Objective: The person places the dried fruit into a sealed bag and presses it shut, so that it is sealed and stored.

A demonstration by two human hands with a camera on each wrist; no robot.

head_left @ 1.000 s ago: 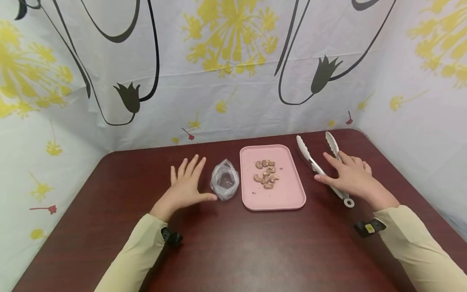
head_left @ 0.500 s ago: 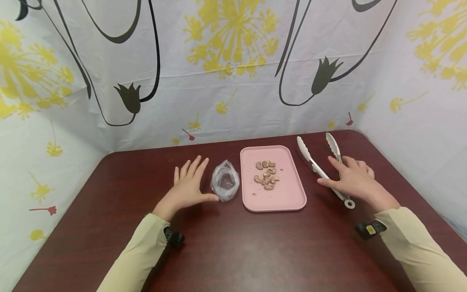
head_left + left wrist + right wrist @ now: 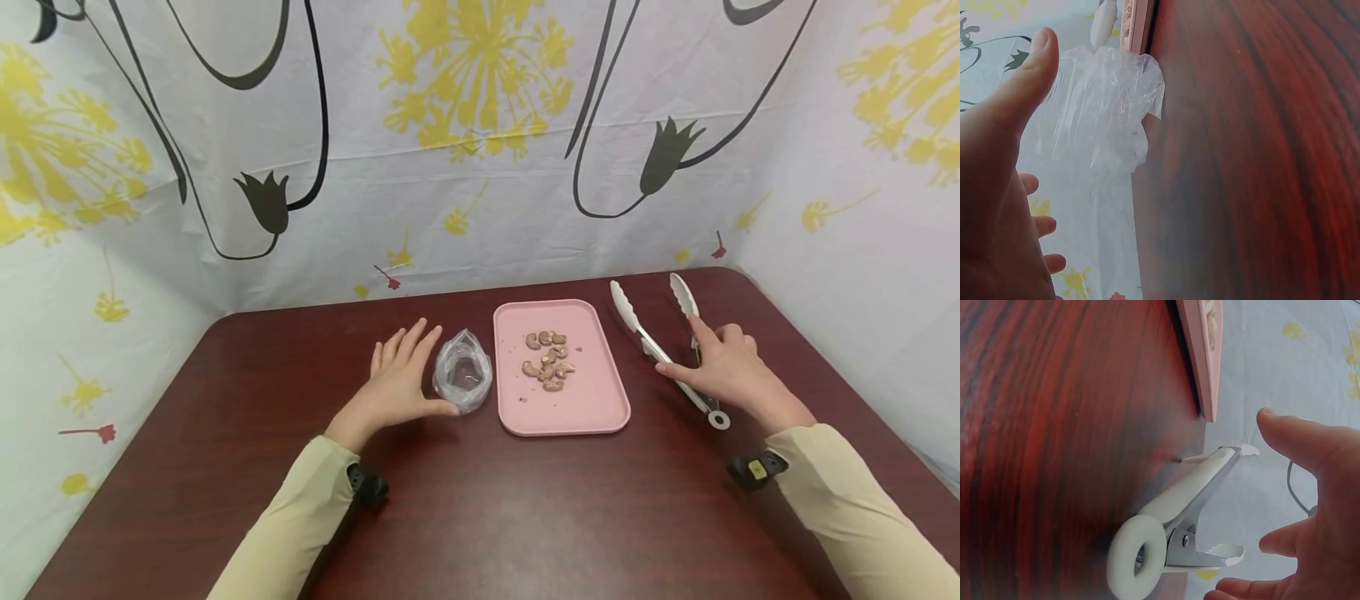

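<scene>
In the head view, my left hand (image 3: 392, 390) hovers with fingers spread at the left of a clear plastic bag (image 3: 450, 398) whose mouth faces up. The thumb reaches the bag's near edge; whether it touches, I cannot tell. In the left wrist view a gap shows between most of the bag (image 3: 1100, 112) and the fingers. A pink tray (image 3: 600, 396) bears several cashews (image 3: 553, 386). Over the spread white-and-metal tongs (image 3: 627, 310) is my right hand (image 3: 727, 367), thumb and fingers apart. The right wrist view shows that hand away from the tongs (image 3: 1188, 490).
The dark red-brown wooden table (image 3: 480, 508) lies under everything. A white cloth (image 3: 480, 217) with yellow flowers and dark tulips hangs behind and at both sides. The tray stands between bag and tongs.
My left hand has moved right, closer to the bag. The right hand has shifted slightly, its index finger now stretched along the right arm of the tongs. Bag, tray and tongs stay put.
</scene>
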